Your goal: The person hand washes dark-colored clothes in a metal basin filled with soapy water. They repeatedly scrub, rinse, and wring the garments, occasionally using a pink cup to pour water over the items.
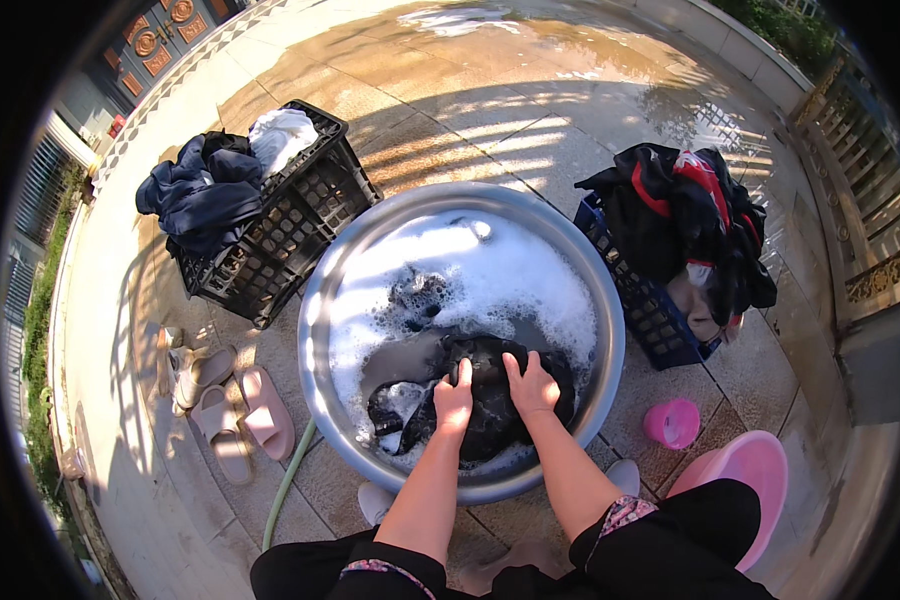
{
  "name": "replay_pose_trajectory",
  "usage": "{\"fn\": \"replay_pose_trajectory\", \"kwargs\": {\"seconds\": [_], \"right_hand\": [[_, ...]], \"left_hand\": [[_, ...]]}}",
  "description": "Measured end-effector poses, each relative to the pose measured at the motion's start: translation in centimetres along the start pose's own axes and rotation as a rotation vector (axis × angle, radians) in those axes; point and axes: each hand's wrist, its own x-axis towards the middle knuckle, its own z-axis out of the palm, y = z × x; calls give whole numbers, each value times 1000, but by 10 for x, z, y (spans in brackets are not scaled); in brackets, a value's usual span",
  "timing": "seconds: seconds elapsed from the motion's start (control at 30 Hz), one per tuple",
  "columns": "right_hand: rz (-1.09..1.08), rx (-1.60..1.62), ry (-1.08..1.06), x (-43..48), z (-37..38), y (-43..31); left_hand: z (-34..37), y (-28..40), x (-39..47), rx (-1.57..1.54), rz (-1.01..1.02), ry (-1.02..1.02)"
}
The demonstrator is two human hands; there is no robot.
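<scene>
A large round metal basin (316,360) stands before me, holding grey water under thick white suds (495,262). In its near half lies a wet black garment (487,431), partly under water. My left hand (454,397) grips the cloth with the thumb up. Just to the right, my right hand (532,382) holds the same garment, thumb and forefinger raised. A stretch of black fabric lies between the two hands. Some dark cloth also curls out of the water at the left, with foam on it. How much fabric is below the surface is hidden.
A black plastic crate (292,240) with dark blue and white clothes stands back left. At right, a blue plastic basket (645,322) is heaped with black and red clothes. Slippers (266,412) and a green hose (289,480) are left; a pink cup (672,423) and pink tub (772,465) right.
</scene>
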Motion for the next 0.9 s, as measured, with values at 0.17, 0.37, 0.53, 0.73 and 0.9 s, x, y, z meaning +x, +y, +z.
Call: {"fn": "replay_pose_trajectory", "kwargs": {"seconds": [0.17, 0.37, 0.53, 0.73, 0.9], "right_hand": [[-26, -259, -165, 14, 22, 0], [-269, -316, -110, 48, 44, 9], [-372, -190, -301, 44, 29, 11], [-851, -291, -679, -5, -9, -30], [-975, -131, -858, -23, -14, -33]], "left_hand": [[21, -40, 28, 208, 8, 19], [23, -8, 38, 578, -4, -167], [-19, 60, 41, 783, 24, -358], [-11, 40, 91, 503, 331, 30], [8, 45, 79, 421, 42, 180]]}}
